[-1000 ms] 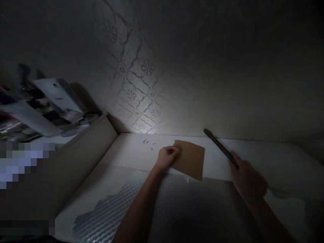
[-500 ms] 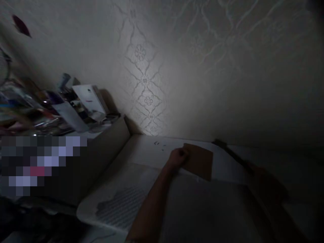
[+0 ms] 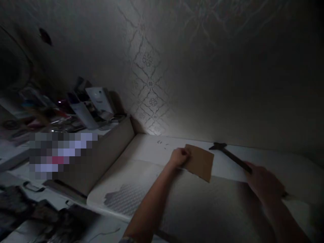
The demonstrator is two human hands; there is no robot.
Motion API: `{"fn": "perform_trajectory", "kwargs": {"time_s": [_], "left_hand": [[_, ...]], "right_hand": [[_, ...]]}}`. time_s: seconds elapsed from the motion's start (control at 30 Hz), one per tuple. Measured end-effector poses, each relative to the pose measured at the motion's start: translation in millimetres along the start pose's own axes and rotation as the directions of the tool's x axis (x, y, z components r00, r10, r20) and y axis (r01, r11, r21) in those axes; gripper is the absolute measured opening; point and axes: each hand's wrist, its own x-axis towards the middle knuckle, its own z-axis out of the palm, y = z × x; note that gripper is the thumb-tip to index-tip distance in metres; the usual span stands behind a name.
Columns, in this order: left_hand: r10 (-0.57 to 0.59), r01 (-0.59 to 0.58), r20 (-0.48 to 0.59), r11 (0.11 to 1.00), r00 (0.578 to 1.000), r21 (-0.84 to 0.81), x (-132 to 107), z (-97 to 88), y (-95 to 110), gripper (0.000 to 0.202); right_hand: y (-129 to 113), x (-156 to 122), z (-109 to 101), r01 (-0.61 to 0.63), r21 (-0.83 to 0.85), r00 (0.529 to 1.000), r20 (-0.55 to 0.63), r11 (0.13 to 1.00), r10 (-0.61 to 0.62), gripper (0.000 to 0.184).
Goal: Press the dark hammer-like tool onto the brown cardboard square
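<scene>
My left hand [image 3: 179,157] is closed in a pinch on the left edge of a flat, square brown piece of cardboard [image 3: 199,162]. The cardboard is held over the white surface [image 3: 146,145] close to the wall. To the right, my right hand [image 3: 265,182] wraps round the handle of a dark hammer [image 3: 234,158]. Its head points left and lies near the wall, a short way from the cardboard's upper right corner. Several tiny dark bits [image 3: 159,142] are on the white surface left of my left hand, too small to name.
Patterned wallpaper [image 3: 152,101] covers the wall behind. At left, a pale side panel [image 3: 111,155] borders the surface, with a cluttered shelf holding a white box [image 3: 100,99] and a white bottle [image 3: 84,114]. A grey textured patch [image 3: 124,199] shows near the front edge.
The view has turned slightly left, so the shelf appears farther right. The surface and hands look brighter and the hammer shows more clearly. Both hands keep their holds.
</scene>
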Motion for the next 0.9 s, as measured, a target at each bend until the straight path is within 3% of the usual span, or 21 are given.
{"fn": "perform_trajectory", "kwargs": {"time_s": [0.1,0.27,0.4,0.5,0.57,0.63,0.7,0.77,0.9], "left_hand": [[0.003,-0.001,0.047,0.999,0.999,-0.046,-3.2,-2.7,-2.5,0.015],[0.018,-0.013,0.029,0.988,0.999,-0.153,-1.7,0.7,-9.8,0.015],[0.018,-0.009,0.041,0.976,0.999,-0.217,1.7,1.9,-13.0,0.013],[0.002,0.008,0.041,0.973,0.999,-0.231,2.6,0.7,-14.5,0.013],[0.002,0.008,0.045,0.975,0.999,-0.223,3.0,-0.3,-15.5,0.012],[0.02,-0.008,0.053,0.978,0.998,-0.209,3.6,-1.2,-16.8,0.011],[0.039,-0.028,0.049,0.978,0.998,-0.207,4.2,-1.5,-18.2,0.011],[0.055,-0.044,0.044,0.975,0.997,-0.219,4.4,-1.3,-19.3,0.011],[0.053,-0.037,0.052,0.963,0.997,-0.266,2.5,-1.8,-19.5,0.014]], "right_hand": [[0.4,0.1,2.2,0.04,-0.002,0.999,-0.015,0.999,-0.041,0.042],[0.4,-2.7,5.2,0.05,-0.045,0.999,-0.009,0.998,-0.051,0.04],[-12.7,-7.0,0.5,0.079,-0.063,0.982,-0.168,0.995,-0.089,0.041],[-43.9,-13.4,-3.6,0.216,0.045,0.941,-0.277,0.975,-0.195,0.04],[-74.7,-18.5,-4.2,0.42,0.179,0.89,-0.272,0.89,-0.366,0.039],[-108.3,-22.7,-2.2,0.52,0.336,0.85,-0.299,0.786,-0.434,0.037],[-137.8,-25.0,2.3,0.554,0.455,0.832,-0.323,0.698,-0.451,0.035],[-157.2,-25.3,7.8,0.557,0.5,0.83,-0.327,0.663,-0.451,0.035],[-156.5,-19.8,12.3,0.541,0.425,0.839,-0.332,0.726,-0.432,0.036]]}}
